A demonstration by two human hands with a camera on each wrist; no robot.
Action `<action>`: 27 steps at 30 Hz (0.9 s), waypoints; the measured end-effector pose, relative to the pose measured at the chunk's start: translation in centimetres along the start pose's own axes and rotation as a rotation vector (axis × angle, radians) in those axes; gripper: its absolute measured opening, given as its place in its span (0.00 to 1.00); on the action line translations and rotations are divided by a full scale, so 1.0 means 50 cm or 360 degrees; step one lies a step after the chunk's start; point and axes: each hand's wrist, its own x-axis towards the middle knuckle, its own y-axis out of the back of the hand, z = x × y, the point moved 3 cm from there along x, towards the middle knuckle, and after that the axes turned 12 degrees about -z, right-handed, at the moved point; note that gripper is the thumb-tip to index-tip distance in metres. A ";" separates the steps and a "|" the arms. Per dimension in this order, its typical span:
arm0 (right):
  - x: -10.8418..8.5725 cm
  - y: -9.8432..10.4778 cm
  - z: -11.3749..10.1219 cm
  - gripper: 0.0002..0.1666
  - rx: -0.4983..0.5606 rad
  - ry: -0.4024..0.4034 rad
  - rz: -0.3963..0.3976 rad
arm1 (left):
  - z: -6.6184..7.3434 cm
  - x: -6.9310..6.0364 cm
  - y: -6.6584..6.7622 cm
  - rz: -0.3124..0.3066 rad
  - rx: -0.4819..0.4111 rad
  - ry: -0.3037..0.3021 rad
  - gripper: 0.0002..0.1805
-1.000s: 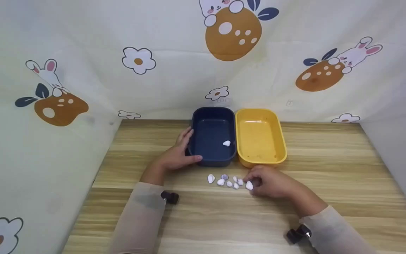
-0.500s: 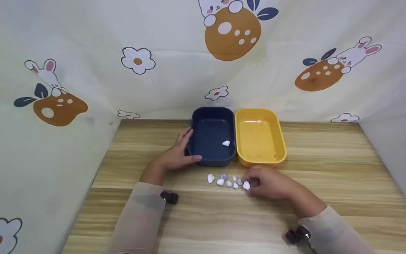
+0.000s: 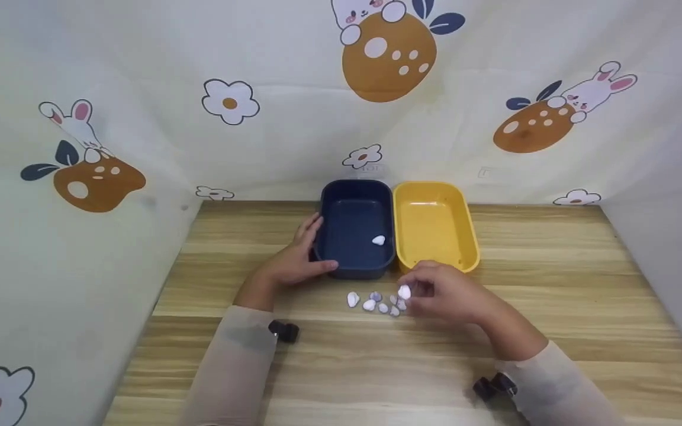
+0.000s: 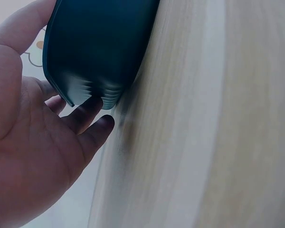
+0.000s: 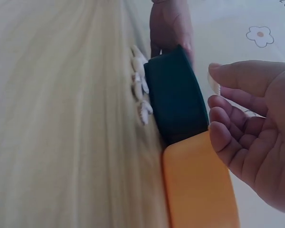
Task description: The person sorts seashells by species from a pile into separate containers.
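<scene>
A white shell-like piece [image 3: 404,292] is pinched between the thumb and fingers of my right hand [image 3: 450,294], above the table in front of the yellow bin [image 3: 473,254]. Just left of that hand, several white and greyish pieces [image 3: 369,305] lie in a cluster on the wood. My left hand [image 3: 295,260] holds the near left corner of the dark blue bin [image 3: 357,273], thumb on the rim. In the left wrist view, fingers [image 4: 97,130] lie along the bin's ribbed side [image 4: 99,47]. One white piece [image 3: 379,240] rests inside the blue bin.
The two bins stand side by side against the patterned cloth backdrop [image 3: 293,142]. Cloth also rises at the left and right sides of the wooden table [image 3: 341,367]. A small black device is attached at each sleeve.
My right hand has slid slightly left, then lifted toward the bins with a white piece from the table in its fingers. My left hand stays at the blue bin.
</scene>
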 end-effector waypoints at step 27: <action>0.130 0.051 -0.039 0.21 0.0129 -0.0150 0.0329 | -0.005 0.003 -0.002 0.0006 -0.0062 -0.0029 0.65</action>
